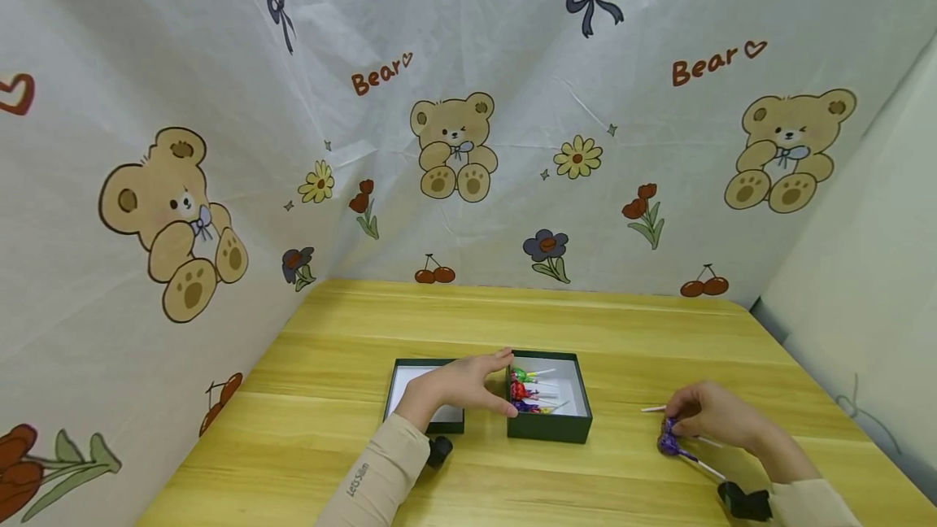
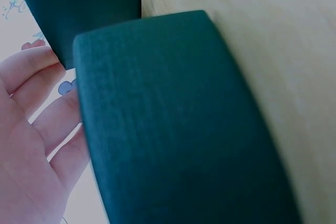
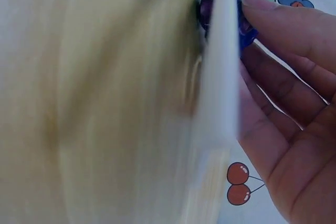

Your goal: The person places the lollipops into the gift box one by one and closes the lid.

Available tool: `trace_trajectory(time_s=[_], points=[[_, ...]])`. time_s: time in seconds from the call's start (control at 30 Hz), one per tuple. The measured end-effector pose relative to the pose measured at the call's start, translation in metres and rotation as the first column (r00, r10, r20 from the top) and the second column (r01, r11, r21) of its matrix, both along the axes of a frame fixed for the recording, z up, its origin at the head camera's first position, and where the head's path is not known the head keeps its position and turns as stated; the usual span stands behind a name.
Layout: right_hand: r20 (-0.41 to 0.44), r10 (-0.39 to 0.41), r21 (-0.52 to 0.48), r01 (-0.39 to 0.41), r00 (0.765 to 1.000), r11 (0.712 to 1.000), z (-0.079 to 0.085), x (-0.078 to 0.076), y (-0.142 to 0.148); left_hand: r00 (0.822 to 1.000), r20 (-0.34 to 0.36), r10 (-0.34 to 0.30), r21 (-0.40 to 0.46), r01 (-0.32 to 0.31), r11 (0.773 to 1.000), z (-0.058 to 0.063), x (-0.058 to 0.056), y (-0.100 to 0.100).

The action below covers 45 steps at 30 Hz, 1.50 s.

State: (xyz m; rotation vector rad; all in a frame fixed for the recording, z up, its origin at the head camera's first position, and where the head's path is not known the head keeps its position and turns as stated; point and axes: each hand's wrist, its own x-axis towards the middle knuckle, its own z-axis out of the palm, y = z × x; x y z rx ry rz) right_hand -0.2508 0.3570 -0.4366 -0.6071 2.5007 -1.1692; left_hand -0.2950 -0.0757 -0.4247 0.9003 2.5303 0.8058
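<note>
My right hand (image 1: 713, 417) pinches a lollipop in a purple wrapper (image 1: 668, 439) low over the right side of the table; its white stick points toward the wrist. Two more white sticks show beside these fingers, their candy ends hidden by the hand. A dark green box (image 1: 549, 429) stands at the middle, holding green, red (image 1: 518, 391) and purple lollipops along its left side. My left hand (image 1: 461, 382) touches the box's left side, fingertips at the back corner and thumb near the front. Under that forearm lies the dark green lid (image 1: 448, 428), its pale inside up.
The wooden table (image 1: 629, 486) reaches back to a hanging cloth (image 1: 498, 250) printed with bears, flowers and cherries. The same cloth hangs along the left side. A pale wall (image 1: 871, 267) stands at the right. Black wrist devices sit below both hands.
</note>
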Motion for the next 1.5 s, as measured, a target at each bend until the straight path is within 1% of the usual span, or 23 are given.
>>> trace_trajectory(time_s=[0.13, 0.27, 0.43, 0.53, 0.7, 0.93, 1.17, 1.23, 1.4, 1.5], points=[[0.003, 0.004, -0.017, -0.004, 1.000, 1.000, -0.005, 0.002, 0.000, 1.000, -0.004, 0.000, -0.009, -0.001, 1.000, 0.000, 0.001, 0.001], [0.015, -0.011, -0.039, 0.012, 1.000, 0.999, -0.007, 0.003, 0.001, 1.000, -0.007, 0.001, -0.015, -0.001, 1.000, 0.000, 0.002, 0.001], [0.064, -0.054, -0.077, 0.059, 0.996, 0.995, -0.003, 0.005, -0.001, 1.000, -0.008, -0.003, -0.016, 0.003, 1.000, -0.002, 0.001, 0.002], [0.062, -0.082, -0.072, 0.086, 0.995, 0.994, 0.001, 0.005, -0.003, 1.000, -0.012, -0.004, -0.021, 0.004, 1.000, -0.003, 0.000, 0.002], [0.032, -0.101, -0.059, 0.103, 0.994, 0.993, 0.008, 0.005, -0.012, 1.000, -0.010, 0.001, -0.021, -0.001, 1.000, -0.003, 0.001, 0.002], [-0.039, -0.138, -0.044, 0.136, 0.990, 0.990, 0.019, 0.004, -0.027, 1.000, -0.013, 0.005, -0.025, -0.006, 1.000, -0.001, 0.001, 0.002], [-0.069, -0.177, -0.039, 0.174, 0.982, 0.984, 0.031, 0.000, -0.046, 1.000, -0.005, -0.001, -0.010, 0.001, 1.000, 0.000, 0.001, 0.001], [-0.100, -0.165, -0.028, 0.163, 0.981, 0.986, 0.033, -0.001, -0.053, 1.000, -0.005, -0.002, -0.009, 0.002, 1.000, 0.000, 0.001, 0.001], [-0.162, -0.127, -0.037, 0.122, 0.979, 0.992, 0.036, -0.005, -0.069, 1.000, -0.003, 0.001, -0.001, -0.001, 1.000, 0.001, 0.002, 0.001], [-0.182, -0.123, -0.046, 0.116, 0.976, 0.992, 0.038, -0.008, -0.077, 1.000, -0.011, 0.001, -0.002, -0.001, 1.000, 0.002, 0.002, 0.001]])
